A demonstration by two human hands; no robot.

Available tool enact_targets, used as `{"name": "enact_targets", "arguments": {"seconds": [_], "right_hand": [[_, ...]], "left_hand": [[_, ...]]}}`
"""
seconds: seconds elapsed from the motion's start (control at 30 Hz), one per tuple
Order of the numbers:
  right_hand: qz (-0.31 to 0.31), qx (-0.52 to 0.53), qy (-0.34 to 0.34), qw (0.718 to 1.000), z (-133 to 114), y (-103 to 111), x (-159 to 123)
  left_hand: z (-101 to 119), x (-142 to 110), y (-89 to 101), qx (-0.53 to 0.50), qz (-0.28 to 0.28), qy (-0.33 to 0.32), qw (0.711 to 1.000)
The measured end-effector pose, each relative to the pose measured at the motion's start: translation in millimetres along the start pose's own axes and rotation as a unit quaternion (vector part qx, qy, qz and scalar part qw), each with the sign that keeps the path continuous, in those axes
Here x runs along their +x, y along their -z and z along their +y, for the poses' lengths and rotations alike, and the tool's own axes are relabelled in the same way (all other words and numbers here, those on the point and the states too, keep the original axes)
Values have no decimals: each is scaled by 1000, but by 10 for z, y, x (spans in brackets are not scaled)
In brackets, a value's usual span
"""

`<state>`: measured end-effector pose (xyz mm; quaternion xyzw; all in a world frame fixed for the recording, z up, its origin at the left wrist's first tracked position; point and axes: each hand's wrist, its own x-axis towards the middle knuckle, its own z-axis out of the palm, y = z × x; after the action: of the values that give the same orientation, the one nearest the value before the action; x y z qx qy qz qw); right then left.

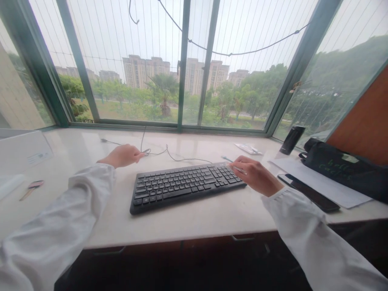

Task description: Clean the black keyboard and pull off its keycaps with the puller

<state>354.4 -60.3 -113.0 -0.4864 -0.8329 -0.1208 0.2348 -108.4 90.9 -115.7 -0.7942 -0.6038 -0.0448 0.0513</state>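
The left hand (121,156) is closed on a thin cable (178,159), pinching it just behind the keyboard (184,187), which sits mid-table (194,226) within both hands' reach. The right hand (255,175) curls around a pen-like stick (235,165) at the keyboard's right end.

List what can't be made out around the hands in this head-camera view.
Head view:
The thin green-tipped item: the right hand hides most of it.
The cable end: small, and partly hidden by the left hand.
The black bag: cut off by the right edge, lettering blurred.
The white box: cut off by the left edge.
The flat packet: print too small to read.
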Motion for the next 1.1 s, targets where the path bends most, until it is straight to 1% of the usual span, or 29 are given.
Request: {"name": "enact_targets", "arguments": {"seconds": [0.07, 0.13, 0.2, 0.27, 0.4, 0.5, 0.57, 0.63, 0.73, 0.87, 0.97, 1.1], "right_hand": [[-11, 28, 18, 999, 43, -59, 256], [-18, 53, 21, 998, 129, -159, 473], [-18, 81, 16, 996, 239, -276, 621], [-19, 108, 10, 994, 349, -384, 687], [-18, 151, 8, 988, 496, -501, 652], [-3, 174, -16, 985, 506, -529, 618], [-16, 187, -37, 982, 478, -557, 620], [-43, 189, -41, 980, 441, -598, 630], [-70, 169, -8, 983, 393, -658, 636], [-88, 136, 23, 986, 317, -694, 633], [-121, 94, 39, 987, 248, -706, 634], [-130, 47, 50, 989, 192, -722, 644]], "left_hand": [[-16, 6, -6, 2, 3, -4, 1000], [-42, 19, -13, 7, 2, -11, 1000], [-65, 32, -9, 13, -2, -9, 1000], [-67, 39, 9, 25, -6, -3, 1000], [2, 42, 66, 65, 4, 18, 998], [36, 50, 89, 111, 15, 43, 993], [17, 54, 98, 134, 21, 57, 989], [-23, 49, 114, 143, 21, 71, 987], [-67, 35, 152, 151, 17, 89, 984], [-39, 29, 177, 146, 24, 97, 984], [-5, 31, 165, 142, 22, 92, 985], [-7, 23, 143, 134, 27, 79, 987]]}}
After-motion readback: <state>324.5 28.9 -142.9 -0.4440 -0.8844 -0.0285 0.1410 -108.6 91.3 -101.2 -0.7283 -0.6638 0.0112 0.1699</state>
